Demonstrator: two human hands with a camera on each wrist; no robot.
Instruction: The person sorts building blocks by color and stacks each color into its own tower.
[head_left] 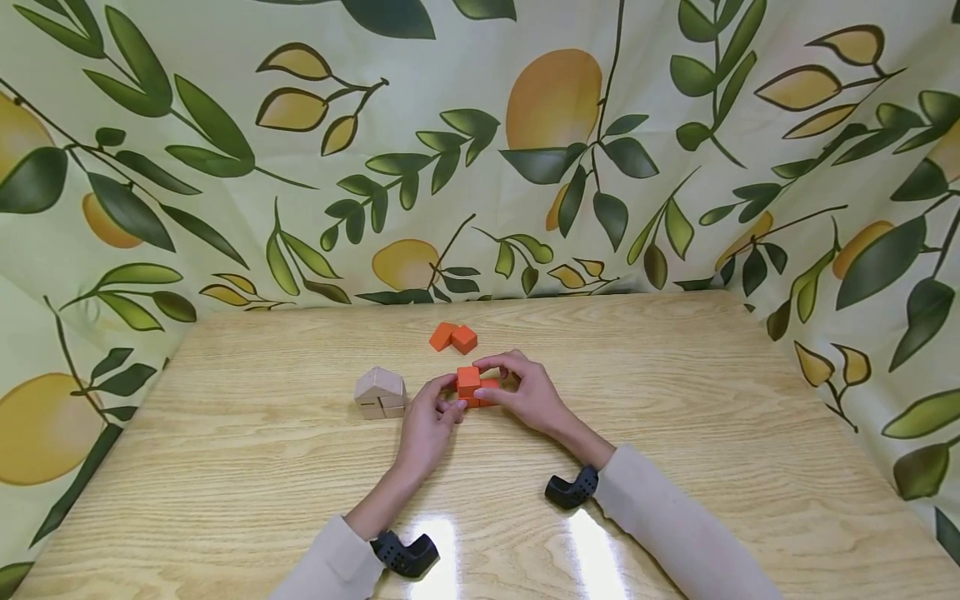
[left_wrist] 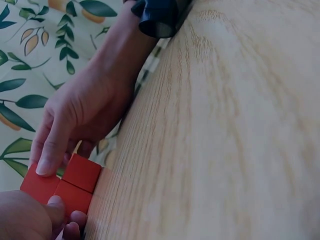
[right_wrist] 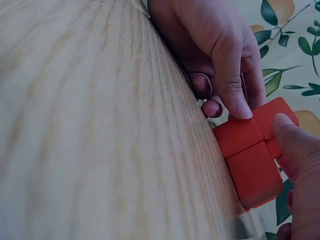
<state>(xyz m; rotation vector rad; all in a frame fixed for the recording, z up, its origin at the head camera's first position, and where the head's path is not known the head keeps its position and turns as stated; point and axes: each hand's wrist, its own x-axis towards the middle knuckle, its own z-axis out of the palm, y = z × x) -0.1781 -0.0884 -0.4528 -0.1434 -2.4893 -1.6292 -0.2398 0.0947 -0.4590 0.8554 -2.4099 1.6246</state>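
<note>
Pale blocks [head_left: 380, 393] crowd the left grip [head_left: 429, 425] (rightward, the tabletop [head_left: 712, 392] gives room).

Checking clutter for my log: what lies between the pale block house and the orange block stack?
In the head view, the left hand lies between the pale block house and the orange stack.

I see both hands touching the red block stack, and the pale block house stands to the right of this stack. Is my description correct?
One part is wrong: the pale block house stands to the left of the red block stack, as the head view shows. Both hands, left and right, do touch the stack.
</note>
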